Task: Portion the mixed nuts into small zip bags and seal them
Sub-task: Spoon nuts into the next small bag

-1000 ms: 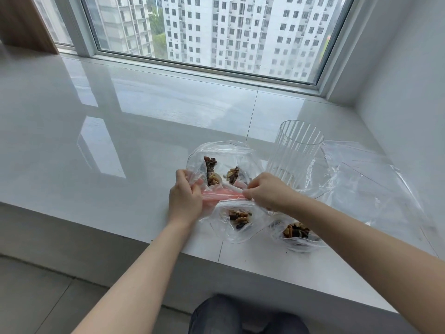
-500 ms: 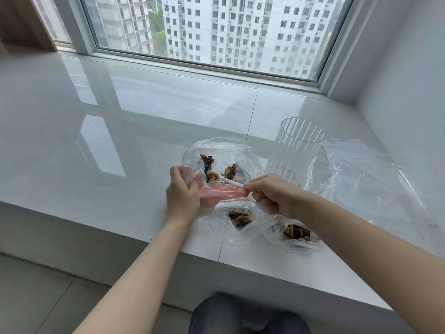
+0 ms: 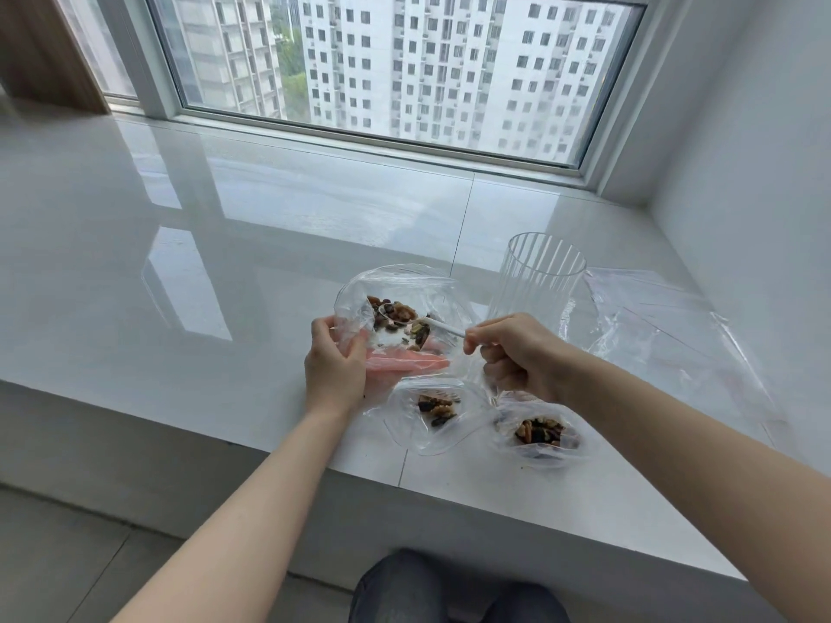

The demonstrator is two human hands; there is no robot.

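Holding the big bag [image 3: 400, 303] open with my left hand [image 3: 335, 366], I grip the spoon [image 3: 420, 321] in my right hand [image 3: 517, 357], scooping nuts [image 3: 398, 314] inside (tipping it could spill them between my hands).

Spoon [image 3: 418, 320] bowl half-buried under nuts [image 3: 395, 313]

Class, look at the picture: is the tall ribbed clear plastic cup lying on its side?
No: the tall ribbed clear plastic cup stands upright on the glossy white stone sill, its open mouth facing up.
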